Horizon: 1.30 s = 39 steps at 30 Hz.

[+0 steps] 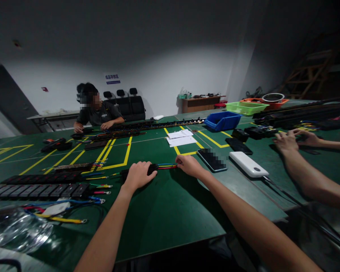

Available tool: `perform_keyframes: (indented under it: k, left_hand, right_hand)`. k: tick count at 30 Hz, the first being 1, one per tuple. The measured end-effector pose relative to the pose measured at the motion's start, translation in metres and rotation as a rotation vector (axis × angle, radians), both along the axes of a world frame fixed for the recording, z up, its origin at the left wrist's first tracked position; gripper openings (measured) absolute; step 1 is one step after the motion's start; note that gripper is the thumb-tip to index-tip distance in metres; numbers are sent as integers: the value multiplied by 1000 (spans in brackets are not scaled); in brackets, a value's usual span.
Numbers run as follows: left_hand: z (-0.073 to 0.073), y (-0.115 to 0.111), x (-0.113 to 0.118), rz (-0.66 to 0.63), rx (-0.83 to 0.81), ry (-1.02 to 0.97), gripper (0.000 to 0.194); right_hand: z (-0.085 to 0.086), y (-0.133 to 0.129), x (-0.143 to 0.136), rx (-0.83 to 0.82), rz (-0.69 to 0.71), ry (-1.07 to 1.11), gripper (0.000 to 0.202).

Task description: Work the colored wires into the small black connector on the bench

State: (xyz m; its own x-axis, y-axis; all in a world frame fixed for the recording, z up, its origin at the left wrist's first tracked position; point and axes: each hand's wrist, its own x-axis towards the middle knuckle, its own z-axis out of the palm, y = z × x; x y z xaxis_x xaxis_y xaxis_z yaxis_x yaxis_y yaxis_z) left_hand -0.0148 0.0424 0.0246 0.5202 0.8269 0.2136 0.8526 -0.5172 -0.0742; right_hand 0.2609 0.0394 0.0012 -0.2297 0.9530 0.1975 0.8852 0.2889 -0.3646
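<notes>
My left hand (pixel 139 174) lies closed over a black block (pixel 152 169), which sits on the green tabletop. Blue, yellow and red wires (pixel 166 166) run out of the block's right end. At their far end my right hand (pixel 189 166) pinches them between thumb and fingers. The wire tips are hidden in that grip. Part of the block is covered by my left palm, and a short yellow-green wire (pixel 115 174) shows on its left side. Black segmented strips (pixel 42 191) with ring-ended coloured leads lie left of my left hand.
A phone (pixel 212 160) and white power bank (pixel 248 164) lie right of my hands. Papers (pixel 181 138) and a blue bin (pixel 223 121) stand farther back. A clear bottle (pixel 19 230) is near left. One person (pixel 98 113) sits opposite; another person's hands (pixel 289 142) work at right.
</notes>
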Motion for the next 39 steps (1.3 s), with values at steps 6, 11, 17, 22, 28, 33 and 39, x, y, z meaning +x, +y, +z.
perform_keyframes:
  k: [6, 11, 17, 22, 28, 33, 39]
  left_hand:
    - [-3, 2, -1, -2, 37, 18, 50]
    - [-2, 1, -1, -4, 28, 17, 50]
    - [-1, 1, 0, 7, 3, 4, 50]
    - [-1, -1, 2, -11, 42, -17, 49]
    - [-5, -2, 6, -25, 58, -80, 50]
    - [-9, -1, 6, -36, 73, -104, 51]
    - [-9, -2, 5, -30, 102, -97, 49]
  right_hand:
    - [-1, 2, 2, -26, 8, -24, 22]
    - [0, -1, -1, -24, -6, -42, 20]
    - [3, -6, -5, 14, -19, -43, 17]
    - [-1, -6, -9, 43, -56, -58, 20]
    - [-7, -4, -13, 60, -17, -124, 26]
    - [-9, -2, -12, 56, 12, -142, 25]
    - [-9, -2, -12, 80, 22, -150, 25]
